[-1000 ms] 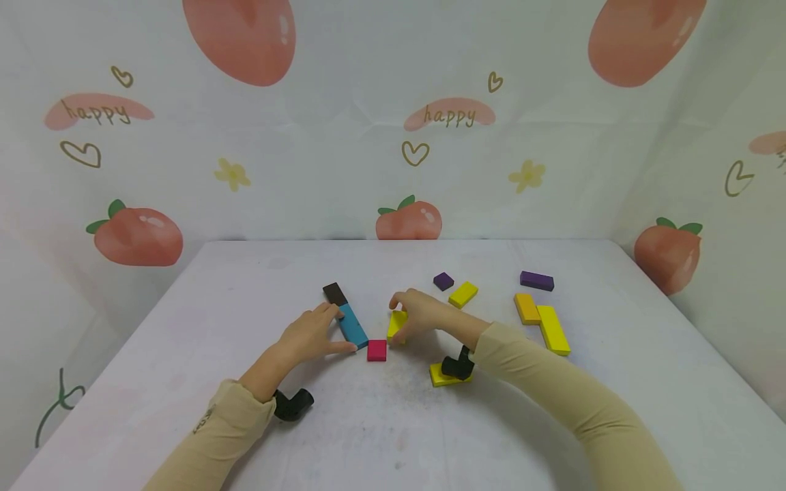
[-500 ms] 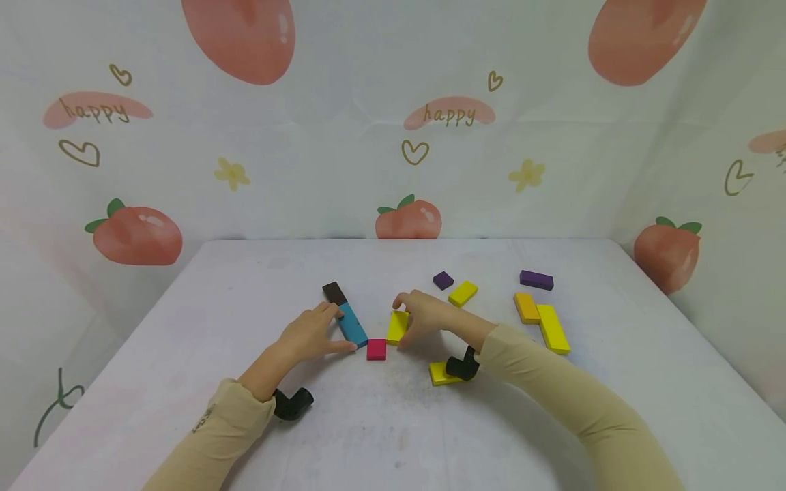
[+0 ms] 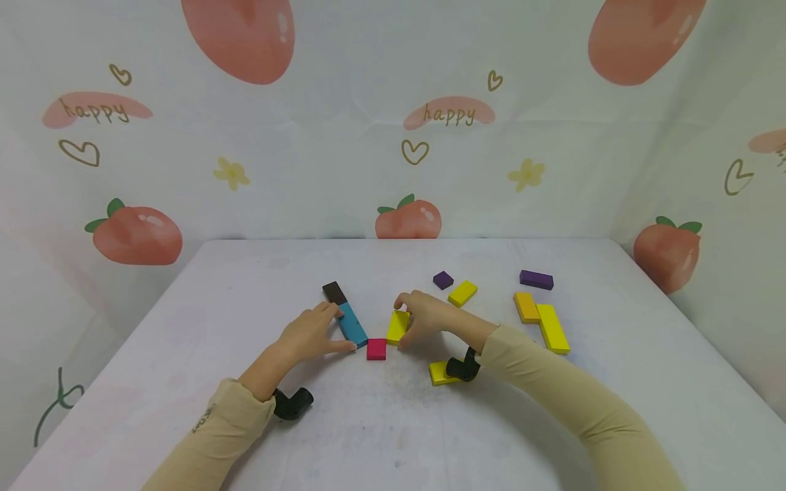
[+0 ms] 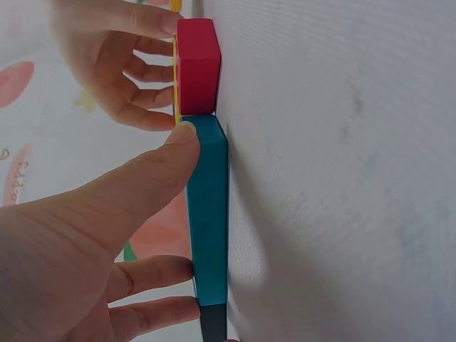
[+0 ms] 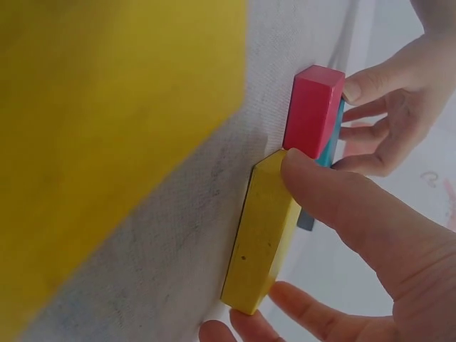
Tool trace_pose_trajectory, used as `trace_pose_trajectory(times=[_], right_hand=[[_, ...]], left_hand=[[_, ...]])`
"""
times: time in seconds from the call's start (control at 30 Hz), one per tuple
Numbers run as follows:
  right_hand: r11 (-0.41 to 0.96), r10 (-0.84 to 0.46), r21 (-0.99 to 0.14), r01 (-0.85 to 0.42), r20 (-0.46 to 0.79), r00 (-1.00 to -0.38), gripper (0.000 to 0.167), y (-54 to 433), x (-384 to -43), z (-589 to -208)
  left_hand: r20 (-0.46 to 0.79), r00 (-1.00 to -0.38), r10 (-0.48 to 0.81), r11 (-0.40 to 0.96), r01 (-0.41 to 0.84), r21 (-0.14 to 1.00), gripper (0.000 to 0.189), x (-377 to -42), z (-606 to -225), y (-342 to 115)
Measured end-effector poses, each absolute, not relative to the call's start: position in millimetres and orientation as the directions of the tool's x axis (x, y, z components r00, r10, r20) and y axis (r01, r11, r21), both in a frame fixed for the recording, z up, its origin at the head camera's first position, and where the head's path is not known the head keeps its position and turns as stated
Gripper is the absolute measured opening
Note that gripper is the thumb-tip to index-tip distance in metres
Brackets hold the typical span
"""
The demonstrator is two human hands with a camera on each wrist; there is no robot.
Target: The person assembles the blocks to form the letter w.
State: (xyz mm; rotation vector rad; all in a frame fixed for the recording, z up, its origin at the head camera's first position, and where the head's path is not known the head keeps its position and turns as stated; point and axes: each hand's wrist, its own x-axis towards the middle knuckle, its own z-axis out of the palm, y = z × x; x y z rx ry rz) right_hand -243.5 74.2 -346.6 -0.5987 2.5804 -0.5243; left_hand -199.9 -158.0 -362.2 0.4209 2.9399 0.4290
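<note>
My left hand (image 3: 310,334) lies along the left side of a blue block (image 3: 353,327). Its thumb touches the blue block's near end, and its straight fingers touch the side close to a black block (image 3: 334,293) that adjoins the far end. At the near end of the blue block sits a small red square block (image 4: 199,68). Beyond it, on the right, a yellow block (image 5: 263,228) stands with its near corner at the red one. My right hand (image 3: 426,317) pinches this yellow block lengthwise, thumb at the near end, fingers at the far end.
Another yellow block (image 3: 439,374) is partly hidden behind the right wrist's black camera mount (image 3: 463,366). Farther back lie a small purple block (image 3: 443,280) and a yellow one (image 3: 463,293). To the right are an orange block (image 3: 526,307), a long yellow block (image 3: 553,329) and a purple bar (image 3: 536,279).
My right hand has shifted slightly right, uncovering more of the yellow block, and then stays still. The left hand keeps its place at the blue block.
</note>
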Motion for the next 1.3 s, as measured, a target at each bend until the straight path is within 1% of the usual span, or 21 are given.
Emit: trace_pose_trajectory(times=[0.5, 0.63, 0.77, 0.93, 1.1, 1.3], right_hand=[[0.836, -0.484, -0.446, -0.319, -0.325, -0.813, 0.068, 75, -243, -347], [0.828, -0.485, -0.467, -0.31, -0.318, -0.815, 0.07, 78, -244, -345], [0.795, -0.514, -0.507, -0.332, -0.272, -0.813, 0.064, 87, -243, -340], [0.742, -0.578, -0.555, -0.377, -0.242, -0.78, 0.051, 106, -239, -332], [0.706, -0.631, -0.581, -0.406, -0.254, -0.733, 0.044, 126, -235, -334], [0.656, -0.699, -0.614, -0.439, -0.275, -0.66, 0.037, 144, -228, -338]], left_hand=[[-0.1, -0.95, 0.294, 0.921, 0.254, 0.295, 0.063, -199, -362, -158], [-0.099, -0.95, 0.297, 0.921, 0.257, 0.294, 0.063, -199, -361, -158], [-0.097, -0.949, 0.3, 0.919, 0.26, 0.296, 0.063, -199, -361, -158], [-0.097, -0.949, 0.299, 0.919, 0.26, 0.296, 0.063, -199, -360, -158], [-0.101, -0.951, 0.293, 0.923, 0.254, 0.29, 0.063, -199, -360, -158], [-0.102, -0.95, 0.296, 0.923, 0.257, 0.286, 0.063, -199, -361, -158]])
